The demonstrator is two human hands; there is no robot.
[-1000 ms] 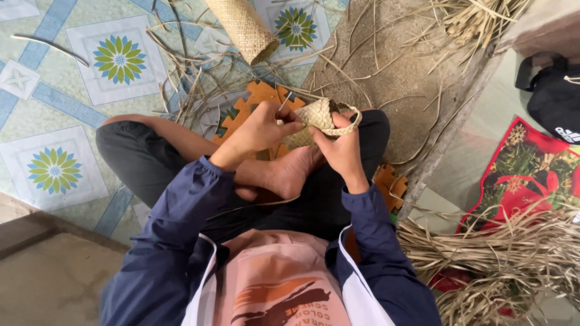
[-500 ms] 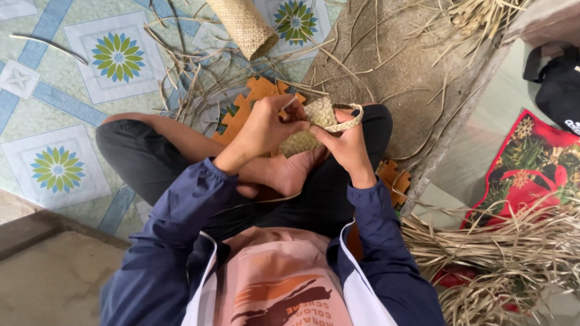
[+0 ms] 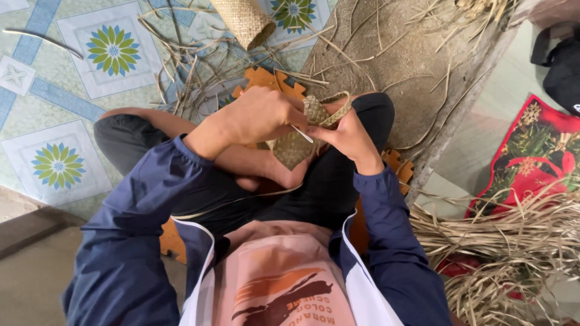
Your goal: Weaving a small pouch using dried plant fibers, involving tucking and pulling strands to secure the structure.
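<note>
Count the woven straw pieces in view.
2. One small tan woven straw piece is held between the left hand and right hand; one tan woven straw cylinder lies on the tiled floor. Others may be hidden.

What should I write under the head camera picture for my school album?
Sitting cross-legged, a person's left hand and right hand hold a small woven straw piece, dry straw bundle nearby.
</note>
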